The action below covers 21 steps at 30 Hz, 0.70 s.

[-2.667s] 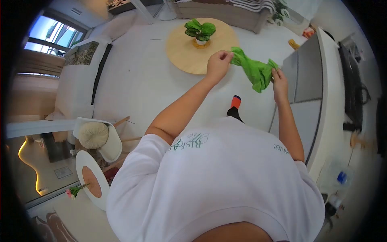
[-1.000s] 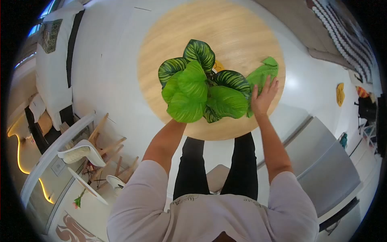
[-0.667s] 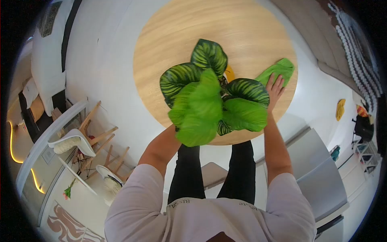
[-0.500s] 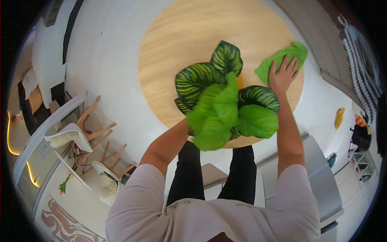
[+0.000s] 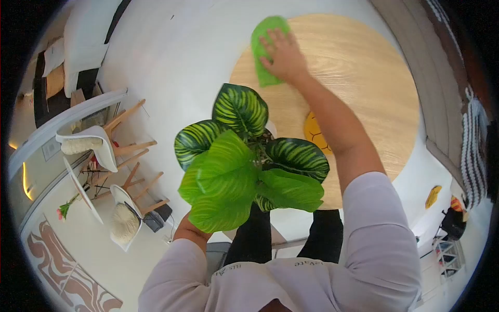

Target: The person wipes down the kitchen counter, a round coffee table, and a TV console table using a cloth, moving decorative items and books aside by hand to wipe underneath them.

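Observation:
Fingers spread, my right hand lies flat on a green cloth at the far left edge of the round wooden table. A potted plant with broad green, striped leaves is in front of me, over the table's near left side. Its leaves hide my left hand, and only my left forearm shows below them. Whether those fingers grip the pot cannot be seen. A yellow flat piece with dark lines lies on the table, partly covered by my right arm.
A beige sofa runs along the right. White chairs with wooden legs are at the left, beside a curved railing. A yellow object is on the pale floor at the right.
My right hand and the cloth have swept from the table's right side to its far left edge. The plant has shifted left with my left arm, uncovering more of the yellow piece.

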Motion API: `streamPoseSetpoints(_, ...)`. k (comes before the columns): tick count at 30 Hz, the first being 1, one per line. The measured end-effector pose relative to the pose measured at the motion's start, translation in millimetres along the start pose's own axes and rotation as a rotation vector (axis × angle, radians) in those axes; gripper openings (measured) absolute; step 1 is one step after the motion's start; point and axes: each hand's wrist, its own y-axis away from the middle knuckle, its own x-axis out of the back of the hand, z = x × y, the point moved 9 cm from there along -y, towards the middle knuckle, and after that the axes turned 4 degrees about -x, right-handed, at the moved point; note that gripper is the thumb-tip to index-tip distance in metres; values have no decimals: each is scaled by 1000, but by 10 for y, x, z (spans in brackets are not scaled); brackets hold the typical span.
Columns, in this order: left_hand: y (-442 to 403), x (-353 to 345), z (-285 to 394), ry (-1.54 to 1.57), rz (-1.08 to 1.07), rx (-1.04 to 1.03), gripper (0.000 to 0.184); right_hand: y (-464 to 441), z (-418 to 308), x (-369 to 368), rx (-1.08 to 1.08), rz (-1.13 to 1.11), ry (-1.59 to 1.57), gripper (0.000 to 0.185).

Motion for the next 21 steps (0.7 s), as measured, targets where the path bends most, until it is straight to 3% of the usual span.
streamPoseSetpoints(3, 53, 286, -355, -11, 38, 66, 70, 154, -660, -104, 199, 25, -165, 58)
streamPoseSetpoints(6, -80, 390, -525, -15, 50, 97, 70, 83, -519, -86, 352, 39, -244, 56)
streamPoseSetpoints(8, -90, 500, -560, -18, 68, 104, 70, -10, 240, 124, 119, -58, -231, 55)
streamPoseSetpoints(10, -146, 519, -555, -10, 76, 99, 70, 189, 1231, 295, -147, 250, -99, 54)
streamPoseSetpoints(11, -162, 518, -548, -6, 76, 100, 70, 407, 1660, 438, -238, 250, -31, 55)
streamPoseSetpoints(12, -193, 515, -531, -3, 75, 94, 70, 708, 2081, 560, -383, 168, 34, 57)
streamPoseSetpoints(15, -204, 513, -484, -1, 66, 77, 70, 2071, 3157, 486, -564, 281, 187, 60)
streamPoseSetpoints(17, -184, 526, -493, -7, 55, 74, 70, 3042, 3125, 490, -727, 234, 125, 60)
streamPoseSetpoints(21, -141, 556, -509, -9, 42, 66, 70, 4410, 1784, 298, -805, 44, -2, 65)
